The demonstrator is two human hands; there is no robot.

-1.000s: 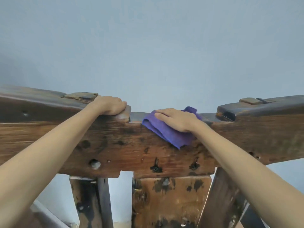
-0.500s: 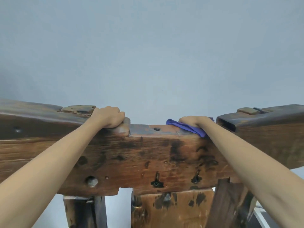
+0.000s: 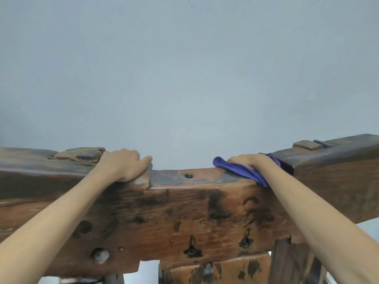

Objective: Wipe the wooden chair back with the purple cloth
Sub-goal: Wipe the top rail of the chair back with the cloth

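While my right hand [image 3: 253, 163] presses flat on the purple cloth [image 3: 242, 171], fingers curled over it, the wipe has shifted from the front face up to the top edge of the wooden chair back [image 3: 184, 218] within 1 second, so I judge the face covered. My left hand [image 3: 123, 165] stays clenched on the rail. Wood is dark-stained, pitted, worn.

A dark, stained wooden chair back [image 3: 184, 212] spans the frame; a purple cloth [image 3: 242, 171] lies bunched on its recessed top edge, right of centre.
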